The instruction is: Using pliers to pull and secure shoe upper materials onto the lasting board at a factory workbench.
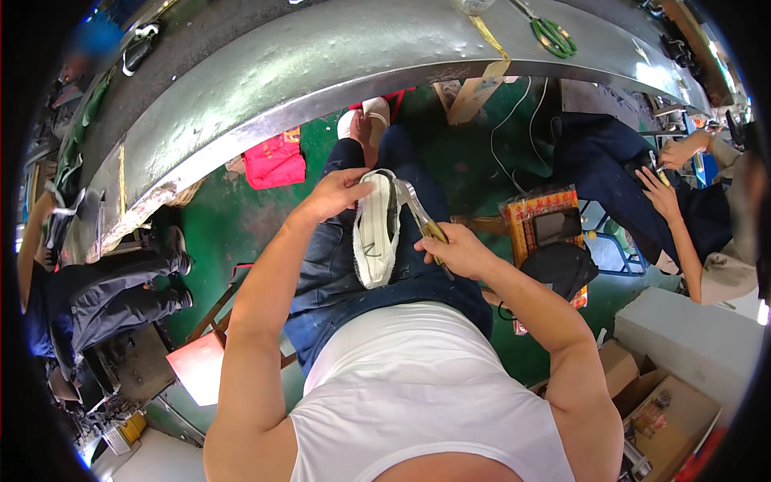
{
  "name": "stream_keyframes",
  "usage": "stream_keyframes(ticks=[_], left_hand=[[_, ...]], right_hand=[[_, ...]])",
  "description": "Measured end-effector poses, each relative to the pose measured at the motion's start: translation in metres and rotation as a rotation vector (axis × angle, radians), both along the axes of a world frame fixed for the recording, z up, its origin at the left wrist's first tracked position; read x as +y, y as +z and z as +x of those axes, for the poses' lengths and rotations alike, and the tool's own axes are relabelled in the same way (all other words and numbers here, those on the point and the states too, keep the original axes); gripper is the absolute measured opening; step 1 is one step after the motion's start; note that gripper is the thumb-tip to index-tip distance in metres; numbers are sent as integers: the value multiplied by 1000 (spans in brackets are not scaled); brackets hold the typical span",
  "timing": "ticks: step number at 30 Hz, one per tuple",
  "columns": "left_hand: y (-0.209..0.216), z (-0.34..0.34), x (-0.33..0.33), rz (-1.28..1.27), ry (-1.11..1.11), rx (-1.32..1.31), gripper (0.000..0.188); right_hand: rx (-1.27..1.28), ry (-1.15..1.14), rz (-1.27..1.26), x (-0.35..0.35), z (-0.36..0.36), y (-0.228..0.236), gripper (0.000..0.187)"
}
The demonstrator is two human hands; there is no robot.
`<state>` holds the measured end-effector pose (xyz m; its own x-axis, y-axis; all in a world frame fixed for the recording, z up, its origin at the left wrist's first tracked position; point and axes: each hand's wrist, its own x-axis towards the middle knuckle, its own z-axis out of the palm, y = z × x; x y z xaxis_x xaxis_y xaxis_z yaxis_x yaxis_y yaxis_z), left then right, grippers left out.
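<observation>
Green floor (221, 213) spread below; over the lap (317, 277) was a white shoe (371, 237). Left grip (341, 193) pinched its far end; right grip (460, 249) wrapped round pliers (434, 232). Probably light, firm, the shoe suited an end hold.

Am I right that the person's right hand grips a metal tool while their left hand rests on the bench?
Not quite: the head view shows the left hand holding the white shoe, not on the bench; the right hand does grip the tool.
</observation>
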<state>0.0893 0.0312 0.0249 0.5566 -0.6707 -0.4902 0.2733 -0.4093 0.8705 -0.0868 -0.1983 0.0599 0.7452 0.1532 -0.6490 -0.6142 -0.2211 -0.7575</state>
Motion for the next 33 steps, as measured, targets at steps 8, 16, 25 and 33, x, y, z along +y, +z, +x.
stream_keyframes(ticks=[8,16,25,33], left_hand=[[-15,24,8,-2,-157,114,63],[-14,-4,30,-128,-15,78,74],[-29,-14,9,109,148,-474,62],[-4,-45,2,-340,431,-25,44]], right_hand=[[13,-14,-3,5,5,-5,24],[-4,-9,-28,3,10,3,24],[20,42,-43,6,16,4,21],[-38,70,85,14,1,43,25]])
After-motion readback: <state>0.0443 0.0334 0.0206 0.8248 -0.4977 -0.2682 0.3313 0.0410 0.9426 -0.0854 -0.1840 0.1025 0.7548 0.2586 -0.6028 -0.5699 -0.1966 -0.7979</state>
